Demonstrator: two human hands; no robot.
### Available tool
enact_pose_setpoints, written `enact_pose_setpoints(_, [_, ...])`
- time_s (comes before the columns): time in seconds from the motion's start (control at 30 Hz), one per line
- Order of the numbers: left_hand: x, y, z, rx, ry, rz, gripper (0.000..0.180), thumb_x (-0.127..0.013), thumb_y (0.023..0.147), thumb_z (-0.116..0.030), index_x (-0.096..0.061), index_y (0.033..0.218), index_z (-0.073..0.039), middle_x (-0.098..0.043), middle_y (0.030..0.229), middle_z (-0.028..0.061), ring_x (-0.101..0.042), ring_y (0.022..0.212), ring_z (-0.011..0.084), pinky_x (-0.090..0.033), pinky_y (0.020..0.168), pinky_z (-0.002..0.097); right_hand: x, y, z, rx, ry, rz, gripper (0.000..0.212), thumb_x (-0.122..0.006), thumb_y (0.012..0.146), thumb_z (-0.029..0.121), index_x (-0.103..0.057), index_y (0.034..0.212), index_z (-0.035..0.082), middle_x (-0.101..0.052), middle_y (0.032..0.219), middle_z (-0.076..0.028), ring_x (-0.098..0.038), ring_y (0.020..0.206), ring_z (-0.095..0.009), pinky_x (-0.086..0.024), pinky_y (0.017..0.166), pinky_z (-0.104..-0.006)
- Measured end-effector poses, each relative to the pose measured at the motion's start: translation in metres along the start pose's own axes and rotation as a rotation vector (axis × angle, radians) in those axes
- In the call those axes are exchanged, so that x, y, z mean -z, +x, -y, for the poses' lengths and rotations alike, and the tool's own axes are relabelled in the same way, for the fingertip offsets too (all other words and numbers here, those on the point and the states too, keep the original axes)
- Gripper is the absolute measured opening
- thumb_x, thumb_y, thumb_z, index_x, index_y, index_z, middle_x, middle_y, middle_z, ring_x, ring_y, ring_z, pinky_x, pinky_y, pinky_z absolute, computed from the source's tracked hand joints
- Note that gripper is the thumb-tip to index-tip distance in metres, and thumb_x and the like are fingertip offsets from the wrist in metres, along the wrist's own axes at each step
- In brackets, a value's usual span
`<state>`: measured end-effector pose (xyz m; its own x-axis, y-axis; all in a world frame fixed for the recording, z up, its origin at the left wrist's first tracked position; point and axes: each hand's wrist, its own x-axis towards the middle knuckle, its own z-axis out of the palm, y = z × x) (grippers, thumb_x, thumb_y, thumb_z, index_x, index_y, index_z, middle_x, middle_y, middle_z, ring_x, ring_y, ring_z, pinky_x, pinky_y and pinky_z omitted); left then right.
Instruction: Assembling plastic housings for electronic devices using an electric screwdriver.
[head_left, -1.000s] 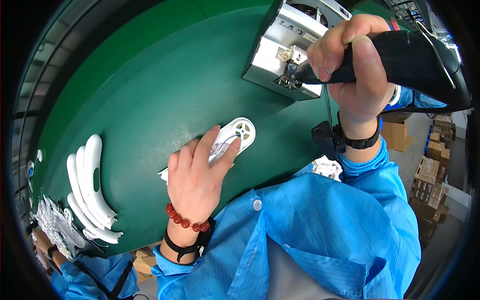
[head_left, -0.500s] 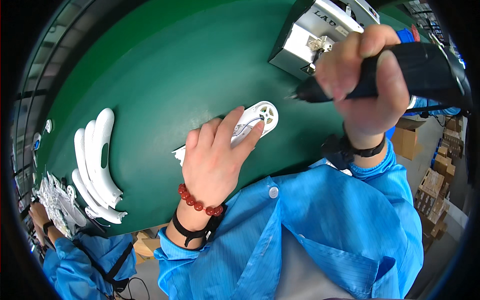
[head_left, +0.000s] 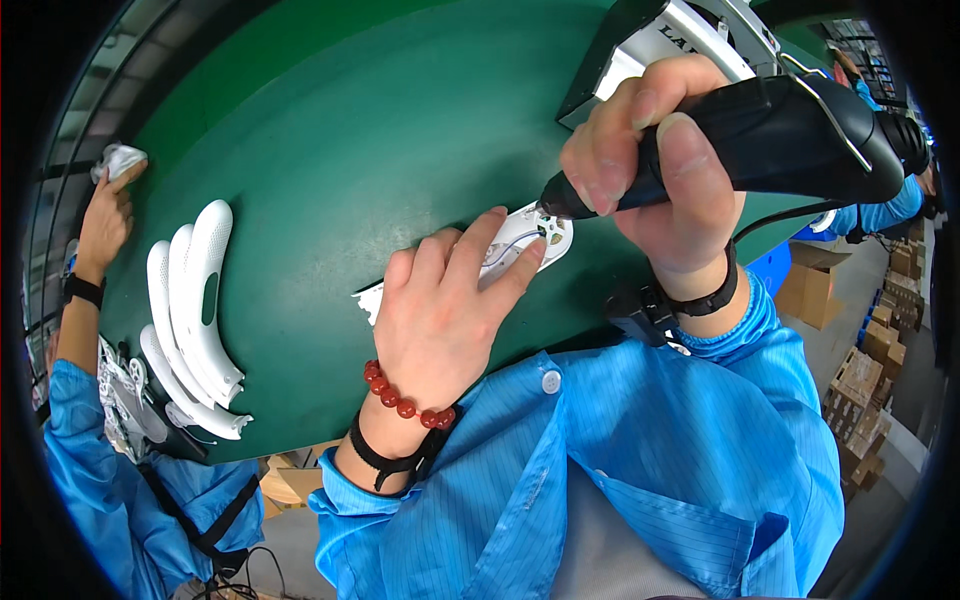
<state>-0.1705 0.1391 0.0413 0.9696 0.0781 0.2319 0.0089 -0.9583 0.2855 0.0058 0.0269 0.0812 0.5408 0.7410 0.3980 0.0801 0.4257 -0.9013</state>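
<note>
View from above onto a green work surface [head_left: 330, 150] that fills the upper and central part of the frame. Centre: the left hand [head_left: 440, 320] lies palm-down on a white plastic part [head_left: 520, 240], fingers spread narrowly and pressing it flat against the surface; the round end of the part, bearing a small circular fitting, shows just beyond the fingertips, and a pointed white edge shows at the hand's lower left. A red bead bracelet [head_left: 405, 405] and a black strap circle the left wrist. Upper right: the right hand [head_left: 660, 170] is wrapped tightly around a black electric screwdriver [head_left: 780, 135], whose tip meets the round end of the white part. A black wristband sits on the right wrist. Behind the screwdriver, at the top right of the frame, stands a grey metal box [head_left: 640, 50]. Left of centre: a stack of curved white shells [head_left: 190, 310] lies on the surface, well apart from the held part. Far left: another person's hand [head_left: 105, 215] rests on a white cloth [head_left: 120, 158] in the upper left. Both wear blue coats; cardboard boxes [head_left: 850, 430] occupy the lower right.
</note>
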Motion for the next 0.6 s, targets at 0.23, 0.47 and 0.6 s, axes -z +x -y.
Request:
enact_pose_setpoints(0.23, [0.000,0.001,0.001,-0.009,-0.006,0.007,0.041,-0.071,0.072,-0.022,-0.069,0.112,-0.030,-0.061,0.121,0.0021,-0.057,0.098,0.0200,-0.040,0.077,0.0321,-0.002,0.001,-0.002,-0.017,0.044,-0.022,0.022,-0.052,0.094,0.025,-0.047,0.100,0.005,-0.053,0.065,-0.009,-0.050,0.052,-0.016,-0.043,0.051,-0.0316])
enact_pose_setpoints(0.47, [0.001,0.002,0.000,-0.003,0.000,0.016,0.042,-0.071,0.072,-0.019,-0.069,0.113,-0.029,-0.061,0.122,0.0033,-0.057,0.100,0.0217,-0.041,0.079,0.0333,-0.009,-0.001,-0.009,-0.072,0.021,-0.076,0.021,-0.053,0.094,0.022,-0.044,0.095,0.003,-0.053,0.065,-0.010,-0.050,0.052,-0.017,-0.045,0.052,-0.0321])
enact_pose_setpoints(0.6, [0.003,0.002,-0.002,0.010,0.012,0.036,0.043,-0.071,0.073,-0.019,-0.068,0.115,-0.029,-0.060,0.122,0.0034,-0.057,0.100,0.0222,-0.041,0.080,0.0342,-0.008,0.001,-0.010,-0.043,-0.157,-0.023,0.021,-0.054,0.093,0.020,-0.046,0.093,0.002,-0.054,0.064,-0.009,-0.051,0.051,-0.014,-0.045,0.051,-0.0291])
